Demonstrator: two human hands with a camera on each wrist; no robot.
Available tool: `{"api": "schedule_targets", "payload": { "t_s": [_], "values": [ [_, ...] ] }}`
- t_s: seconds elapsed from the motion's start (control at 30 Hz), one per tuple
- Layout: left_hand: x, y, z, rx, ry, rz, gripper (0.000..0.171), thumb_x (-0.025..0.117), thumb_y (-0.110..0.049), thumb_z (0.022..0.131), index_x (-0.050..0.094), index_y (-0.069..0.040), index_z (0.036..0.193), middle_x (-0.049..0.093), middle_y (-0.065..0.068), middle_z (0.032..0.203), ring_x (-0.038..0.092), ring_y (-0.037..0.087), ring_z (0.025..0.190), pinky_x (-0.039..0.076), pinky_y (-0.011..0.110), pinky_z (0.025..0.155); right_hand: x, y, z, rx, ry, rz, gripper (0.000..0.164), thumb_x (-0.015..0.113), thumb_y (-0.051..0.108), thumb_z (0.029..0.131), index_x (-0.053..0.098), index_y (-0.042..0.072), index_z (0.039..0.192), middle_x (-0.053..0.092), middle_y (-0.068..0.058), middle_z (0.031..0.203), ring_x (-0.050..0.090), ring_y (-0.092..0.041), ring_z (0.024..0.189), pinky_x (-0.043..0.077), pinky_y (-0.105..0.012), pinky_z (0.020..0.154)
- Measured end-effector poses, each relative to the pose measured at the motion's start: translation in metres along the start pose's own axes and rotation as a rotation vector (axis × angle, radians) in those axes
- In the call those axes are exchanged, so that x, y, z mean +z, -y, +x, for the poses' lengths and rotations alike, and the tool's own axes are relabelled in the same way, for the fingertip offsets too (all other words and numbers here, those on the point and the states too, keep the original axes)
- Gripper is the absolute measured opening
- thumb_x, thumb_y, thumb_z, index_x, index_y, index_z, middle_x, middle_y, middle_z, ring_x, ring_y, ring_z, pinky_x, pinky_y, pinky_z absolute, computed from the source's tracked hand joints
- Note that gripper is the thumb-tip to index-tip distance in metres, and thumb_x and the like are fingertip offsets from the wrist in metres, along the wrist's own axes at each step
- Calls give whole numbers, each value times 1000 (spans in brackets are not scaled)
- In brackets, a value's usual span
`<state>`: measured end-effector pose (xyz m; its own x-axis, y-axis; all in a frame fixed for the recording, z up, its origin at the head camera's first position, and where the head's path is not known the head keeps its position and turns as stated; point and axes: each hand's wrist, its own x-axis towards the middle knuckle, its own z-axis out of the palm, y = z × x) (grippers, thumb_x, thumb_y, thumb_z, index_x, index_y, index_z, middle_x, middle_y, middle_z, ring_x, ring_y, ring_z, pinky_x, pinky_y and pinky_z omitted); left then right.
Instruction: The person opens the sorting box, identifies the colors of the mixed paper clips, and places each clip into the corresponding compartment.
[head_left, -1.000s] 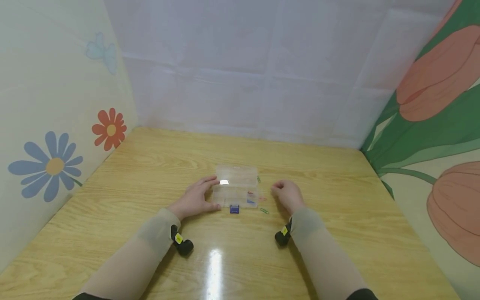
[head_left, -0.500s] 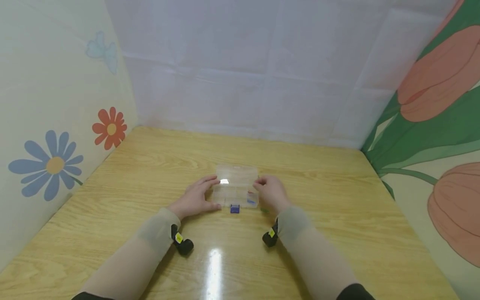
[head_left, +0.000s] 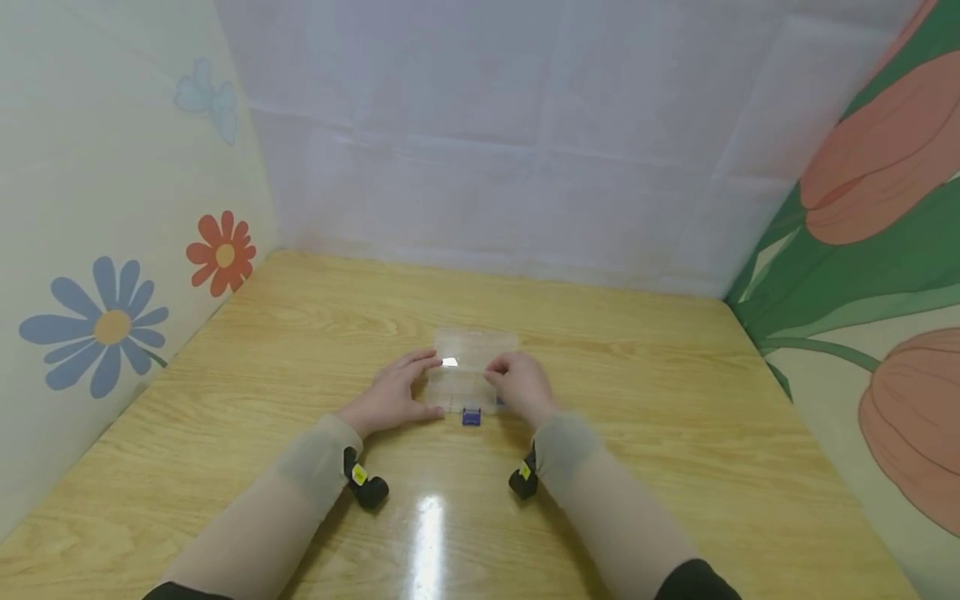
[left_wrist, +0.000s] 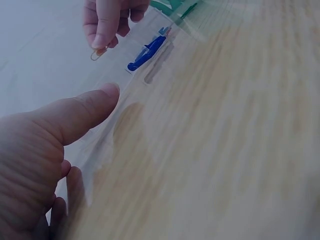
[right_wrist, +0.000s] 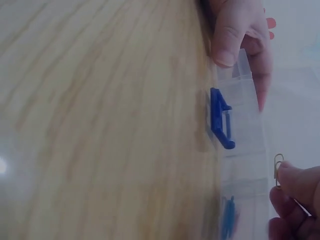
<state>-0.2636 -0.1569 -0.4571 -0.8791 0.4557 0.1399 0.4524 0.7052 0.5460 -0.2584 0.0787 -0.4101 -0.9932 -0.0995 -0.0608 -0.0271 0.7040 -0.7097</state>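
Note:
A clear plastic compartment box [head_left: 461, 402] lies on the table with its lid [head_left: 476, 346] folded back. At its left end, my left hand [head_left: 390, 396] holds the box, thumb on the front corner and fingers towards the hinge side. Between thumb and forefinger, my right hand [head_left: 521, 383] pinches a yellowish paper clip [right_wrist: 275, 170] over the box. A blue latch [head_left: 471, 417] sticks out at the front. In the right wrist view, blue paper clips [right_wrist: 228, 217] lie in the right-end compartment, with something reddish beside them.
The wood-grain table [head_left: 480, 517] extends around the box. A white cloth [head_left: 495, 150] hangs behind. Flower-printed panels stand at the left [head_left: 112, 329] and right [head_left: 892, 167]. My right hand covers the table area just right of the box.
My right hand has moved left from beside the box to over its compartments. It now covers the spot where green and reddish paper clips lay. My left hand stays in place.

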Motion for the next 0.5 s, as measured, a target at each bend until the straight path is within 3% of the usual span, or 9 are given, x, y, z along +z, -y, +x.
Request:
{"api": "schedule_targets", "payload": {
  "t_s": [0.5],
  "values": [
    [0, -1, 0, -2, -3, -3, 87, 78, -50, 74, 43, -13, 145, 30, 4, 155, 27, 30, 141, 19, 61, 109, 2, 0, 1, -15, 8, -25, 9, 66, 19, 92, 73, 14, 93, 68, 2, 91, 60, -16, 85, 50, -37, 81]
  ]
}}
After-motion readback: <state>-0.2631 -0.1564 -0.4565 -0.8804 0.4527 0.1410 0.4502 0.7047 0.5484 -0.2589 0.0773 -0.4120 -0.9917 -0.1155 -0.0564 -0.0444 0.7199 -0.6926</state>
